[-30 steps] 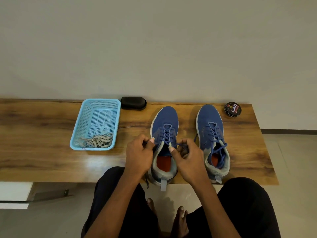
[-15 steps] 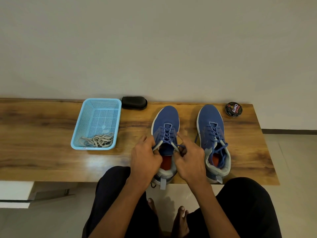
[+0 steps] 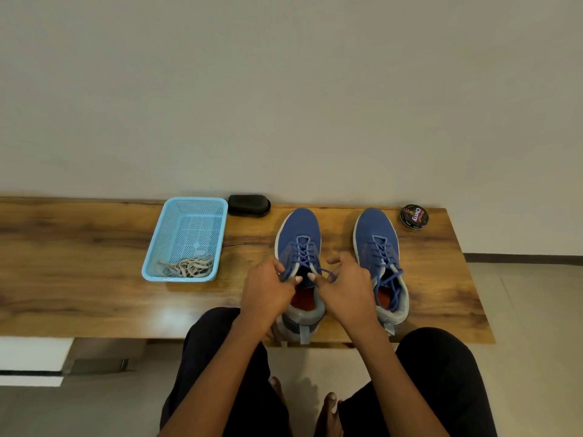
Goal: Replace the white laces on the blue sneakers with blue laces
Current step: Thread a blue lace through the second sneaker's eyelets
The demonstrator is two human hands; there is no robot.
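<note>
Two blue sneakers stand side by side on the wooden table, toes toward the wall. The left sneaker [image 3: 298, 228] carries a blue lace [image 3: 302, 252] crossed through its eyelets. My left hand [image 3: 266, 290] pinches one end of that lace at the shoe's opening. My right hand [image 3: 345, 287] pinches the other end just beside it. The right sneaker [image 3: 377, 234] is laced in blue too, with loose ends [image 3: 389, 283] hanging into its opening. The white laces [image 3: 189, 267] lie bunched in the light blue basket [image 3: 151, 272].
A black shoe brush [image 3: 249, 205] lies behind the basket by the wall. A round polish tin [image 3: 414, 217] sits at the table's far right corner. The wooden table [image 3: 79, 263] ends near my knees; the left sneaker's heel sticks out over that edge.
Both hands have shifted slightly forward along the left sneaker's opening and drawn closer together, still holding the blue lace ends. The shoes and basket have not moved.
</note>
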